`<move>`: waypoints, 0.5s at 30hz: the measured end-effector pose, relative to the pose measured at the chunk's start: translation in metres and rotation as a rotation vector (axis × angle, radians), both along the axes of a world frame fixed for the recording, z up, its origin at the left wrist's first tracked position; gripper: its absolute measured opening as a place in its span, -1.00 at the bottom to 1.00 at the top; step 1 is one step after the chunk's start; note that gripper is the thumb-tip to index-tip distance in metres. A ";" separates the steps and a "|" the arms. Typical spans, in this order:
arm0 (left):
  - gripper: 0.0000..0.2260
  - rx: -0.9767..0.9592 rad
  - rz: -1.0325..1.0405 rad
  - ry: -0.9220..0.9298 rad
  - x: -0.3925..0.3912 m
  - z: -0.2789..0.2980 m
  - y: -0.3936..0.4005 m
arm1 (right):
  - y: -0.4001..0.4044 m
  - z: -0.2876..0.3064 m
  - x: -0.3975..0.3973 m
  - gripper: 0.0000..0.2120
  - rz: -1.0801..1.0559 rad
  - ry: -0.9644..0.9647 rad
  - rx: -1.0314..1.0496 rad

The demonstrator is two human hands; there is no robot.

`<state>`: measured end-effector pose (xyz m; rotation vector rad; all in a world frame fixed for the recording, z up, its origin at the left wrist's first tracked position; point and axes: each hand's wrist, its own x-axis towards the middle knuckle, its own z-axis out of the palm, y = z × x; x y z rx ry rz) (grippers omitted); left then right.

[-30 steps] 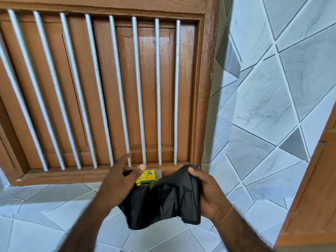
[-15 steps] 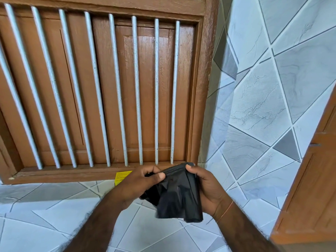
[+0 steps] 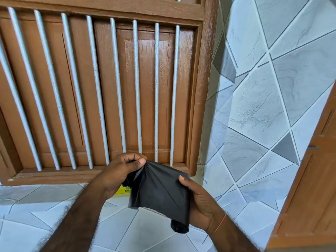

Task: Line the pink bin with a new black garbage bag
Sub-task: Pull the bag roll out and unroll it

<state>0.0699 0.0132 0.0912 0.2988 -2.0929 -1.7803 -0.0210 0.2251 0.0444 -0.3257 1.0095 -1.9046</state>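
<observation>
My left hand pinches a corner of the folded black plastic garbage bag; my right hand fingers grip its other edge, above the grey tiled floor

Left hand, open with fingers spread a second ago, now pinches the black garbage bag at its top corner. Bag hangs flatter and wider. Yellow box now mostly hidden behind left hand.

Barred wooden window; yellow box on tiled ledge.
</observation>
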 end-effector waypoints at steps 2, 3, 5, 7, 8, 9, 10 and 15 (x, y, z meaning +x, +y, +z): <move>-0.82 0.007 0.020 -0.007 0.000 0.000 -0.001 | 0.001 -0.002 -0.002 -0.46 -0.014 -0.009 0.011; -0.82 0.018 0.031 -0.008 0.001 -0.001 -0.003 | 0.002 -0.003 -0.004 -0.45 -0.021 -0.013 0.002; -0.82 0.055 0.038 0.004 0.004 -0.003 -0.005 | 0.005 -0.005 -0.005 -0.45 -0.024 -0.016 -0.050; -0.77 0.085 0.049 0.024 0.007 -0.003 -0.007 | 0.008 -0.005 -0.005 -0.41 -0.009 -0.020 -0.107; -0.75 0.088 0.060 0.028 0.009 -0.003 -0.008 | 0.009 -0.005 -0.005 -0.40 -0.007 -0.024 -0.121; -0.75 0.092 0.064 0.029 0.009 -0.004 -0.008 | 0.010 -0.005 -0.006 -0.40 -0.009 -0.025 -0.133; -0.78 0.097 0.073 0.027 0.010 -0.004 -0.009 | 0.010 -0.005 -0.007 -0.40 -0.011 -0.022 -0.139; -0.80 0.127 0.157 0.031 0.008 -0.007 -0.015 | 0.012 -0.006 -0.010 -0.36 -0.029 -0.022 -0.159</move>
